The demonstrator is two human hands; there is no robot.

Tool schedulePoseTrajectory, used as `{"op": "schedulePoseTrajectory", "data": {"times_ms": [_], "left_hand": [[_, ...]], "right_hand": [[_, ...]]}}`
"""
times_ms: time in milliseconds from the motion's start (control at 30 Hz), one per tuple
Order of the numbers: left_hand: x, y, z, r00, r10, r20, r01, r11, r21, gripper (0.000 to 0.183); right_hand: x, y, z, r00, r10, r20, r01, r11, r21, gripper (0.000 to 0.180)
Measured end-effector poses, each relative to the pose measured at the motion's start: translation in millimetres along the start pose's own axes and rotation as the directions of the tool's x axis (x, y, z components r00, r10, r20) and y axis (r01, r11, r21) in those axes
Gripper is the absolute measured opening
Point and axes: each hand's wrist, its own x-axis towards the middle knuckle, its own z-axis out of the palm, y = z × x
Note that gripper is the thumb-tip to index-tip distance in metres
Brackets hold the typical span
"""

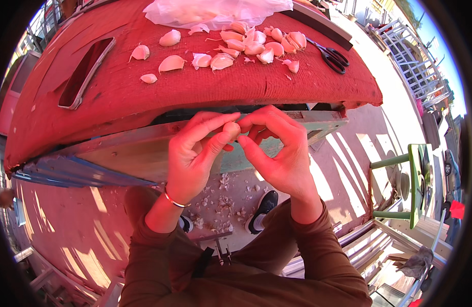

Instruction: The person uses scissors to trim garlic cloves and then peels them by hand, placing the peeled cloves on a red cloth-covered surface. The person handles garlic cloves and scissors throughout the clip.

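Note:
Between the fingertips of my left hand (pixel 197 153) is a garlic clove (pixel 231 130), gripped by the thumb and fingers. My right hand (pixel 278 149) has its thumb and index finger bent close against the clove's right side; whether they pinch a bit of its skin is too small to tell. Both hands are raised just in front of the table's near edge. Beyond them, a loose group of unpeeled garlic cloves (pixel 254 48) lies on the red cloth (pixel 124 84). A thin plastic bag (pixel 217 13) with pale contents rests at the far edge.
A smartphone (pixel 87 73) lies at the left of the cloth, black-handled scissors (pixel 333 59) at the right beside a dark bar (pixel 320 25). Garlic skins (pixel 224 203) litter the floor between my shoes. A green stool (pixel 414 186) lies on its side at right, near metal frames (pixel 358 249).

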Motion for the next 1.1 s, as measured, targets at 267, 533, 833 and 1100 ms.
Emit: {"op": "schedulePoseTrajectory", "data": {"times_ms": [267, 533, 833, 1100], "left_hand": [[-2, -11, 3, 0.986, 0.168, 0.012, -0.165, 0.948, 0.273, 0.027], [0, -7, 3, 0.977, 0.206, 0.05, -0.212, 0.923, 0.322, 0.024], [3, -5, 0, 0.965, 0.258, 0.054, -0.258, 0.887, 0.382, 0.023], [4, -3, 1, 0.928, 0.361, 0.093, -0.357, 0.791, 0.496, 0.025]], "right_hand": [[-1, 5, 1, 0.999, 0.028, 0.03, -0.028, 1.0, -0.005, 0.015], [-2, 12, 2, 0.999, 0.046, 0.012, -0.046, 0.999, 0.019, 0.013], [-1, 8, 2, 0.993, 0.119, 0.022, -0.121, 0.981, 0.154, 0.01], [0, 8, 0, 0.991, 0.117, 0.06, -0.123, 0.985, 0.123, 0.012]]}}
